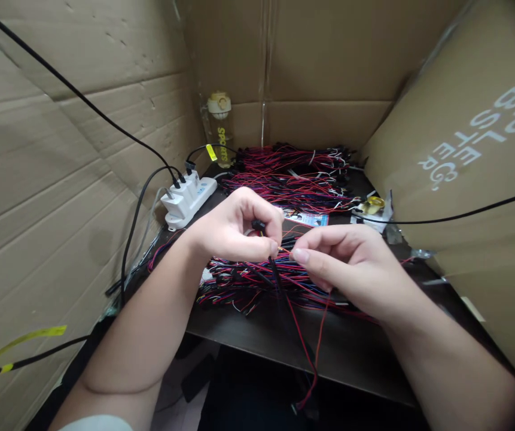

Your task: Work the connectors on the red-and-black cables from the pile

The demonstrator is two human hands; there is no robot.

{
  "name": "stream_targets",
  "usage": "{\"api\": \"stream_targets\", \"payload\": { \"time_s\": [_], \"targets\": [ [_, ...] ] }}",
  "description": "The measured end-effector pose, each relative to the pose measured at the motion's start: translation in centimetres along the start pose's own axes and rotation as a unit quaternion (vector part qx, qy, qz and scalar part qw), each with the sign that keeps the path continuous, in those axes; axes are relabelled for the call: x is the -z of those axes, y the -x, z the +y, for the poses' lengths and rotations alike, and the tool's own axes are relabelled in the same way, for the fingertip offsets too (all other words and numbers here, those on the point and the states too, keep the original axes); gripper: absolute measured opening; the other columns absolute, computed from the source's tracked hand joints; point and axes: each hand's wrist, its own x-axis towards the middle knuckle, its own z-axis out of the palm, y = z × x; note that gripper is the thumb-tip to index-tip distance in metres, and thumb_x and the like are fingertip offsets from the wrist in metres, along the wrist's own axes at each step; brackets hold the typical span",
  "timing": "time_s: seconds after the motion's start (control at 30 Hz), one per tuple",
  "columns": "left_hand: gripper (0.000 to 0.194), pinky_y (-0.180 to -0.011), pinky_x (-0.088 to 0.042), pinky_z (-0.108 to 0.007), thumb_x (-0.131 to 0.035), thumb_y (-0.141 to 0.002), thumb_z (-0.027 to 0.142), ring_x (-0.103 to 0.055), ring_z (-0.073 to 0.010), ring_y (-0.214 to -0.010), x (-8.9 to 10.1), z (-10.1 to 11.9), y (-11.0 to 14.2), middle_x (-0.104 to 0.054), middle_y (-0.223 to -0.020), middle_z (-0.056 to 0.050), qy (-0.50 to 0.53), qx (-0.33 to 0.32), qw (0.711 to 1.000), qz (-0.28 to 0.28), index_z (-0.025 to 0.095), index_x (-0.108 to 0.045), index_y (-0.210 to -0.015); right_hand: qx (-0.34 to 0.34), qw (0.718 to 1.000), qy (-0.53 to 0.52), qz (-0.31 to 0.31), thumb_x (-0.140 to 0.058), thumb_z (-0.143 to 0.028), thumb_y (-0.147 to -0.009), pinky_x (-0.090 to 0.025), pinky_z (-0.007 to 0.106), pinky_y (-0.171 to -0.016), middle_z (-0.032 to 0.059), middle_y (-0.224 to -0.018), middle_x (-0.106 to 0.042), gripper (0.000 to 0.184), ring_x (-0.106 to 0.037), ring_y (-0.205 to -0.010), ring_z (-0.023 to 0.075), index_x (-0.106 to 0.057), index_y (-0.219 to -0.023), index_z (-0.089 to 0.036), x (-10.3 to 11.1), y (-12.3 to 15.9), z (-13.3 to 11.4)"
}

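Over the front pile of wires (243, 278), my two hands are close together. My left hand (248, 227) is closed in a pinch on a black cable (279, 278) that hangs down from its fingers. A small black connector (258, 225) shows inside its curled fingers. Pinched between thumb and forefinger of my right hand (347, 260) is a thin orange-red wire (322, 326). The wire spans the short gap to my left fingertips, where a yellowish end shows. Below, a red wire (299, 329) loops past the table edge to a small connector (295, 408).
Bundles of red and dark wires (284, 173) lie at the back. On the left stands a white power strip (188, 200) with plugs, near a bottle (220, 129). Cardboard walls (329, 54) surround the dark table (248, 329). A yellow tape roll (374, 203) sits right.
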Motion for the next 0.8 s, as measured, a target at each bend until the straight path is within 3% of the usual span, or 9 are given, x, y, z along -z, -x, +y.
{"api": "stream_targets", "payload": {
  "time_s": [0.17,0.23,0.3,0.4,0.5,0.67,0.8],
  "targets": [
    [0.011,-0.048,-0.034,-0.022,-0.067,-0.077,0.020,-0.045,-0.0086,-0.051,-0.2,2.5,0.6,-0.057,-0.057,0.000,-0.051,0.138,0.989,-0.031,0.015,-0.071,-0.069,0.035,0.997,-0.072,-0.023,-0.085,-0.031,-0.078,-0.022,0.017,-0.041,-0.0060,-0.054,-0.045,0.023,-0.031,-0.046,0.0024,-0.073,-0.083,-0.013,-0.8,-0.7,1.2],
    [0.012,-0.047,-0.033,-0.020,-0.065,-0.079,0.022,-0.044,-0.0076,-0.051,-0.4,3.2,1.5,-0.056,-0.058,0.001,-0.081,0.182,0.980,-0.010,0.014,-0.071,-0.072,0.048,0.997,-0.065,-0.017,-0.084,-0.036,-0.079,-0.024,0.018,-0.042,-0.0056,-0.055,-0.045,0.027,-0.033,-0.047,0.0032,-0.071,-0.082,-0.012,-1.2,-1.2,1.8],
    [0.014,-0.049,-0.034,-0.020,-0.065,-0.081,0.025,-0.044,-0.0076,-0.053,-1.1,3.3,3.0,-0.056,-0.059,0.002,-0.100,0.195,0.974,0.048,0.014,-0.072,-0.074,0.056,0.997,-0.052,-0.020,-0.082,-0.042,-0.080,-0.026,0.019,-0.043,-0.0057,-0.055,-0.045,0.033,-0.034,-0.046,0.0038,-0.069,-0.082,-0.012,-1.9,-1.9,2.3],
    [0.021,-0.049,-0.033,-0.019,-0.065,-0.085,0.031,-0.042,-0.0071,-0.052,-3.1,2.3,5.9,-0.054,-0.059,0.002,-0.093,0.198,0.956,0.196,0.014,-0.071,-0.074,0.109,0.992,0.041,-0.038,-0.068,-0.048,-0.091,-0.031,0.020,-0.044,-0.0029,-0.059,-0.051,0.037,-0.039,-0.047,0.0054,-0.066,-0.083,-0.012,-3.1,-3.0,3.0],
    [0.025,-0.050,-0.034,-0.020,-0.065,-0.088,0.037,-0.045,-0.0085,-0.054,-5.8,0.5,8.7,-0.056,-0.062,0.001,-0.103,0.192,0.916,0.337,0.014,-0.071,-0.079,0.220,0.953,0.201,-0.053,-0.055,-0.037,-0.099,-0.035,0.020,-0.047,-0.0009,-0.061,-0.055,0.031,-0.044,-0.050,0.0069,-0.065,-0.086,-0.011,-4.3,-3.9,3.7],
    [0.024,-0.055,-0.042,-0.021,-0.064,-0.089,0.037,-0.054,-0.0106,-0.060,-9.1,-2.1,10.5,-0.065,-0.070,-0.001,-0.136,0.156,0.856,0.473,0.015,-0.072,-0.084,0.334,0.894,0.285,-0.089,-0.057,-0.027,-0.096,-0.040,0.021,-0.056,0.0007,-0.069,-0.064,0.014,-0.051,-0.055,0.0082,-0.066,-0.095,-0.015,-4.9,-5.3,5.6],
    [0.015,-0.058,-0.044,-0.021,-0.066,-0.088,0.030,-0.056,-0.0095,-0.060,-9.8,-2.7,10.1,-0.068,-0.074,0.000,-0.166,0.156,0.832,0.507,0.016,-0.071,-0.084,0.394,0.863,0.296,-0.115,-0.053,-0.023,-0.100,-0.046,0.023,-0.064,0.0071,-0.091,-0.073,0.014,-0.064,-0.067,0.0113,-0.064,-0.105,-0.016,-4.5,-6.6,7.0]
  ]
}}
